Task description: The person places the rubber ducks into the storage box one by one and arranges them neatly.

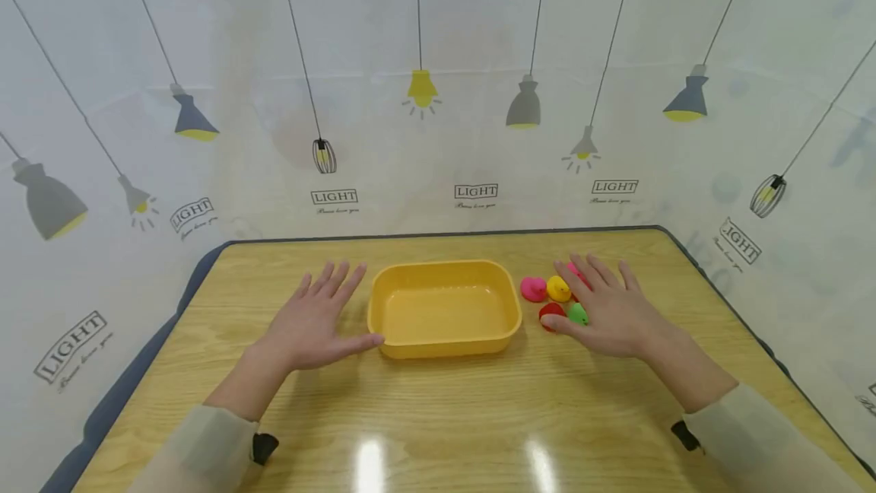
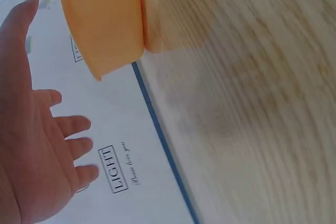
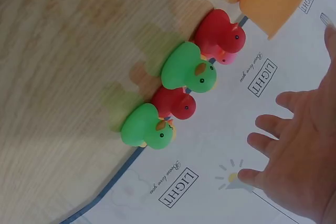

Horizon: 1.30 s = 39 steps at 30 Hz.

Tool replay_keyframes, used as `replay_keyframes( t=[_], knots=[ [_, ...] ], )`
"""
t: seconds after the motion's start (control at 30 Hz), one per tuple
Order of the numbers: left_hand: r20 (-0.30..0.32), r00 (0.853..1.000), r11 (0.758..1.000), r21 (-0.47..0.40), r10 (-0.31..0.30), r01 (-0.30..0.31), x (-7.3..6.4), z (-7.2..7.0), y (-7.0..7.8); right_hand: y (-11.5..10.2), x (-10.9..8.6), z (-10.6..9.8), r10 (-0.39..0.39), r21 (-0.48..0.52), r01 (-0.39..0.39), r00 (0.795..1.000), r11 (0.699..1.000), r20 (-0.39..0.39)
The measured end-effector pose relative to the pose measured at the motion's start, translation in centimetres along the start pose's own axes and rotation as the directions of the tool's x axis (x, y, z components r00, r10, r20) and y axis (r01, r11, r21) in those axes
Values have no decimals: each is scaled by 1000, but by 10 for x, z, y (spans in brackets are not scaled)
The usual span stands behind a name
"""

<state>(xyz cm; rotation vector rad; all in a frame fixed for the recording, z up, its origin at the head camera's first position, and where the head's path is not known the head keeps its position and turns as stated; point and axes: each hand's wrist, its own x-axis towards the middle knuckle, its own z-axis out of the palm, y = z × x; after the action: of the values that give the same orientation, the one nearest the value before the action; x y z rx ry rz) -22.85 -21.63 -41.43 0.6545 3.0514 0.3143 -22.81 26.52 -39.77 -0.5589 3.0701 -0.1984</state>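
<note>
Hovers here with the left hand [image 1: 316, 327] beside the yellow tray [image 1: 445, 348] and the right hand [image 1: 611, 316] by the toy ducks [image 1: 558, 290], with released, wide-spread fingers [image 3: 272, 124] on both!

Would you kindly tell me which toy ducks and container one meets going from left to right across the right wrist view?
Lower green toy duck, lower red toy duck, upper green toy duck, upper red toy duck, yellow-orange tub.
</note>
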Motion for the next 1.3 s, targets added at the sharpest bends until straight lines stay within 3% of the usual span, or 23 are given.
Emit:
replay_keyframes(
  t=[0.1, 0.2, 0.37, 0.9, 1.3],
  knots=[
    [57, 998, 993, -121, -2, 9, 4, 4, -3, 2, 0, 1, -10, -10, 10, 1000, 1000, -24],
    [122, 992, 970, -240, -7, 36, 11, 10, -7, 2, 0, 2, -13, -5, 13, 999, 1000, -41],
    [170, 985, 940, -334, -15, 72, 22, 19, -12, 2, 0, 1, -14, -2, 14, 999, 1000, -48],
    [231, 972, 910, -390, -49, 138, 30, 25, -14, 12, -1, -5, 14, -9, -14, 999, 1000, -39],
    [260, 964, 906, -393, -58, 160, 29, 26, -16, 39, -4, -2, 75, -16, -75, 997, 997, -27]
  ],
)
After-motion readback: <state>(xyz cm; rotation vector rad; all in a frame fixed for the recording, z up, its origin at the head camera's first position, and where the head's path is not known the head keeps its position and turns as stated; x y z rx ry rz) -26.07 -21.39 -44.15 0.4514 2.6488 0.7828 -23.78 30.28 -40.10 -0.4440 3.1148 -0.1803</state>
